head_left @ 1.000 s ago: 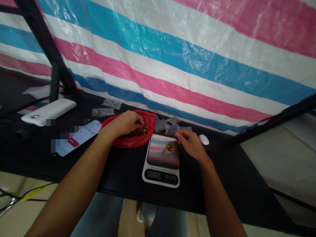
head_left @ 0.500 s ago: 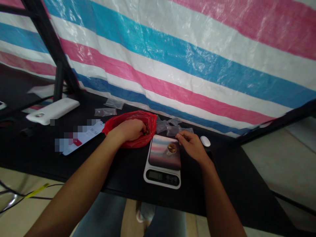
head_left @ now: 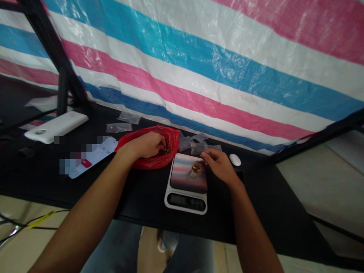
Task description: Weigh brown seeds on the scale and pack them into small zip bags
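Observation:
My left hand (head_left: 150,145) reaches into a red plastic bag (head_left: 152,163), its fingers bent together over small brown pieces (head_left: 167,147). Whatever the fingertips hold is too small to make out. Right of the bag is a white kitchen scale (head_left: 186,207) with a shiny plate (head_left: 182,176) and a dark display. A small cup (head_left: 196,170) with brown pieces in it stands on the plate. My right hand (head_left: 217,163) is at the plate's upper right corner, thumb and forefinger pinched together; anything between them is hidden.
Clear plastic sachets (head_left: 199,147) lie behind the scale, and others (head_left: 118,127) behind the bag. A white mouse (head_left: 235,159) is at the right. A phone (head_left: 93,157) and a white device (head_left: 57,127) lie left. Striped sheeting (head_left: 182,76) hangs behind the black table (head_left: 142,201).
My left hand has drawn back slightly inside the red bag, showing more of the brown pieces. My right hand stays beside the plate. The whole view has shifted a little.

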Action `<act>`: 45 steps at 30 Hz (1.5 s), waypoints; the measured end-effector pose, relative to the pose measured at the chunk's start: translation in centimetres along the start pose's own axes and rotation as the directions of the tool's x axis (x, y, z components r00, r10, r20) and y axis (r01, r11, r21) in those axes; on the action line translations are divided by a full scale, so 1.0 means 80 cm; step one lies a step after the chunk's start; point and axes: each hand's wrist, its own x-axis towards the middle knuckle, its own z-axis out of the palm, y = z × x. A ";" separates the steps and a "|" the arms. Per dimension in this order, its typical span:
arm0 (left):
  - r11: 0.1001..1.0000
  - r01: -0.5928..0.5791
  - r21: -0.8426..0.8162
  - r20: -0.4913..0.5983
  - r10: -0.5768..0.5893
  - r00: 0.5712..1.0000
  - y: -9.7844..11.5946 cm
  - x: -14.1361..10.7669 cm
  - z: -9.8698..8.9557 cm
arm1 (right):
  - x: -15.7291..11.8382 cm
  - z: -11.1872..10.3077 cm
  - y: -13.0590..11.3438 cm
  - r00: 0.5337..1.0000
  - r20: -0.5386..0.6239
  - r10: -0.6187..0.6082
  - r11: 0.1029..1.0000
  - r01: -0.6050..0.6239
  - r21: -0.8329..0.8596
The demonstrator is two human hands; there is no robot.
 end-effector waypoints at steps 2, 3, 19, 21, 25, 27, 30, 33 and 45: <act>1.000 0.009 -0.029 0.001 -0.009 1.000 -0.002 -0.001 -0.002 | 0.000 0.000 0.000 1.000 0.005 0.000 1.000 0.000 0.007; 0.999 0.010 -0.048 -0.004 -0.010 1.000 -0.003 -0.002 -0.003 | 0.001 0.000 0.000 1.000 0.006 0.001 1.000 -0.001 0.009; 0.755 -0.056 -0.653 0.025 0.095 0.995 -0.012 0.000 -0.002 | -0.001 0.003 -0.017 0.998 -0.058 -0.011 0.994 0.017 0.106; 0.773 -0.046 -0.633 0.025 0.080 0.997 -0.017 0.001 -0.001 | -0.001 0.003 -0.016 0.998 -0.057 -0.005 0.994 0.011 0.111; 0.819 -0.042 -0.572 0.003 0.054 0.999 -0.027 0.004 0.001 | 0.000 0.004 -0.014 0.999 -0.043 0.000 0.994 0.004 0.106; 0.833 -0.052 -0.550 -0.005 0.059 0.998 -0.030 0.005 0.001 | 0.000 0.004 -0.015 0.999 -0.043 0.002 0.995 0.002 0.102; 0.821 -0.058 -0.568 -0.018 0.058 0.998 -0.028 0.005 0.000 | 0.000 0.003 -0.016 0.999 -0.051 0.005 0.995 0.001 0.102; 0.777 -0.073 -0.626 -0.046 0.057 0.997 -0.012 0.005 0.001 | -0.001 0.002 -0.016 0.999 -0.045 0.013 0.993 -0.008 0.119; 0.784 -0.390 -0.484 -0.172 0.351 0.920 0.105 -0.004 0.018 | 0.002 -0.001 -0.005 0.998 -0.054 -0.018 0.992 0.025 0.120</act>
